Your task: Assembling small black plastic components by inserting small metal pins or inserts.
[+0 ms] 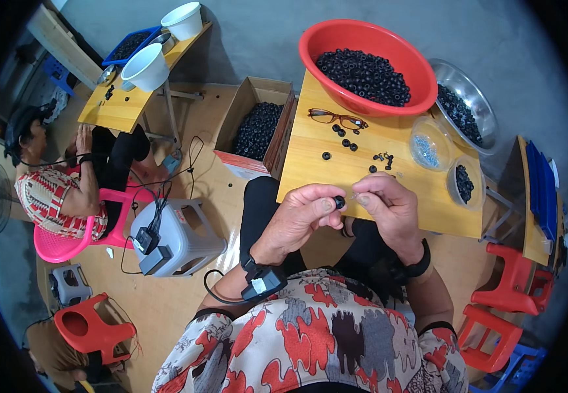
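My left hand [300,215] pinches a small black round plastic part [339,202] between thumb and fingertips, above the near edge of the yellow table [297,154]. Close beside it, my right hand [392,206] has thumb and forefinger pressed together by a tiny pale piece too small to name. Past my hands, several loose black round parts [345,143] lie on the tabletop. A little cluster of smaller black pieces [383,158] is just beyond my right hand. Clear bowls of tiny blue pieces [426,150] and black pieces [464,183] stand at the right.
A red basin [421,98] heaped with black parts and a metal bowl [490,131] stand at the back. Eyeglasses [337,118] lie before the basin. Left of the table is a cardboard box [284,141] of black parts. Another person [58,190] sits at a second table.
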The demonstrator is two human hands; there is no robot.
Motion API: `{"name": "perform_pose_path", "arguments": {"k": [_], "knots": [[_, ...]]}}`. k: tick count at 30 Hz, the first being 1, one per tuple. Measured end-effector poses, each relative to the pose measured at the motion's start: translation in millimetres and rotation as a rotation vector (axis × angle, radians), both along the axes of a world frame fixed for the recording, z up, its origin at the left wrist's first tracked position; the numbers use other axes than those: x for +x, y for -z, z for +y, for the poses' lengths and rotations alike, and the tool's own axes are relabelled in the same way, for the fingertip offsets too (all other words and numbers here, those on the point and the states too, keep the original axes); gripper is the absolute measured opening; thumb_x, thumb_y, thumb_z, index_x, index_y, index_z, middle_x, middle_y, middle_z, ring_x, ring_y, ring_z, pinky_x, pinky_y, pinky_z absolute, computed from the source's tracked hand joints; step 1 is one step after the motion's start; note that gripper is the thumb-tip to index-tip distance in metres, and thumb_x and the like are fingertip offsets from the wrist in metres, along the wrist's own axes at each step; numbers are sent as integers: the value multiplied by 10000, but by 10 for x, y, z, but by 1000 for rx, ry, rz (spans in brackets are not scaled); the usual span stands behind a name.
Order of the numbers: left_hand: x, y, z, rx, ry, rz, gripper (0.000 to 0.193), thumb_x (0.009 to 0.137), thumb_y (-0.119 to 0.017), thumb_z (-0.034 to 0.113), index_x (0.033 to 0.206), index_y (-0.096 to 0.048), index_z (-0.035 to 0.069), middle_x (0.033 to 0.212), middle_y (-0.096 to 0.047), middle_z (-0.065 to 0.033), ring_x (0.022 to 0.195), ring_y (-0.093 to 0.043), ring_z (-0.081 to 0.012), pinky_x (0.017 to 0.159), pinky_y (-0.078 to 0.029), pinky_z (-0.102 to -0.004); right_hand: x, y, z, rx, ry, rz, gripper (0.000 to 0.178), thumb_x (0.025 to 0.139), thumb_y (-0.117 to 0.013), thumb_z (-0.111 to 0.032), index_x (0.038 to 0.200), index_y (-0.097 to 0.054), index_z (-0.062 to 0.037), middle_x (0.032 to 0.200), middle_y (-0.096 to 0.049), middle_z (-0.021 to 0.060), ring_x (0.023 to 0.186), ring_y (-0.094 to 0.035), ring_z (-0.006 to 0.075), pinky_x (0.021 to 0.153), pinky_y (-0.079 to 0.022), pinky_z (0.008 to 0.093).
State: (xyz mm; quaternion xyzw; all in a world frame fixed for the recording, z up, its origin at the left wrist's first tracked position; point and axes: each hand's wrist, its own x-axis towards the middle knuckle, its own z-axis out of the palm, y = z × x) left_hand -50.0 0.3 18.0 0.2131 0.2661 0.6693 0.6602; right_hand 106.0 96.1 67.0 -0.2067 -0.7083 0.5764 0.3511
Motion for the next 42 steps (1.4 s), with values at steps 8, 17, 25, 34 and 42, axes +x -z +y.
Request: {"name": "perform_pose_path", "arguments": {"k": [8,17,25,34,42], "knots": [[3,31,-29,13,9,3,253,866,-613,131,1077,-602,-7,933,-625,-110,701,-605,-143,730,-545,-327,-88,55,-20,192,-8,-23,107,809,-597,28,904,-629,-7,836,-581,63,746,-567,149,656,-456,253],[19,4,-31,-30,19,27,229,871,-581,48,1088,-592,-23,890,-632,-66,750,-606,-110,704,-515,-233,-101,41,-46,239,28,-70,129,784,-622,20,901,-647,-31,797,-572,57,734,-564,160,638,-454,260],[-11,87,1,-56,20,76,229,869,-586,47,1086,-594,-24,898,-640,-70,756,-609,-104,707,-515,-233,-65,96,-28,325,-16,-180,172,774,-619,20,933,-656,-37,813,-588,77,753,-579,194,655,-462,277],[-69,186,52,-83,-7,67,234,874,-585,57,1097,-589,-14,920,-642,-76,738,-620,-109,713,-528,-235,-42,103,41,553,-122,-355,361,780,-605,-39,1138,-584,-88,883,-591,105,784,-590,256,689,-485,325],[-140,200,45,-136,-55,85,215,882,-574,80,1075,-599,-10,907,-641,-101,728,-630,-121,722,-546,-271,109,241,376,628,103,-620,269,781,-619,-82,1050,-610,-95,846,-602,109,767,-608,286,668,-491,352]]}}
